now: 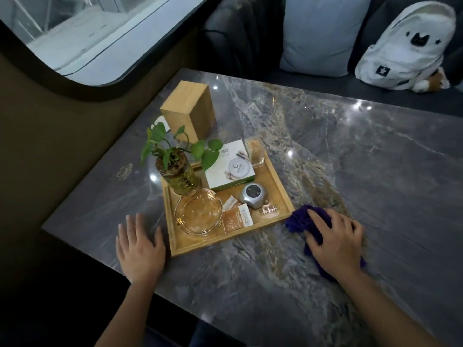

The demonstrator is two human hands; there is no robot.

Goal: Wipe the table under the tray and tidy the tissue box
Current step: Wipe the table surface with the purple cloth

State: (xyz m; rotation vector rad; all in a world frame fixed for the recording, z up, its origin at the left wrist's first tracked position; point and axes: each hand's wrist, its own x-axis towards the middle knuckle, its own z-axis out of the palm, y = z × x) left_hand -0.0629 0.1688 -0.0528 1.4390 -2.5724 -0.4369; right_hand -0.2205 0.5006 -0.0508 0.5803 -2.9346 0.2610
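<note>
A wooden tray (pixel 280 189) sits on the grey marble table (pixel 375 171). It holds a potted plant in a glass jar (pixel 180 171), a glass ashtray (pixel 198 211), a white and green box (pixel 230 166), a silver device (pixel 253 195) and paper packets (pixel 238 217). A wooden tissue box (pixel 188 111) stands upright just behind the tray. My left hand (pixel 140 249) lies flat on the table, fingers apart, against the tray's near left corner. My right hand (pixel 335 239) presses a purple cloth (pixel 300 219) onto the table right of the tray.
A clear toothpick holder (pixel 255 152) stands at the tray's far right corner. Behind the table is a dark sofa with a grey cushion (pixel 323 33) and a white backpack (pixel 408 46). A curved window (pixel 82 33) is at the left.
</note>
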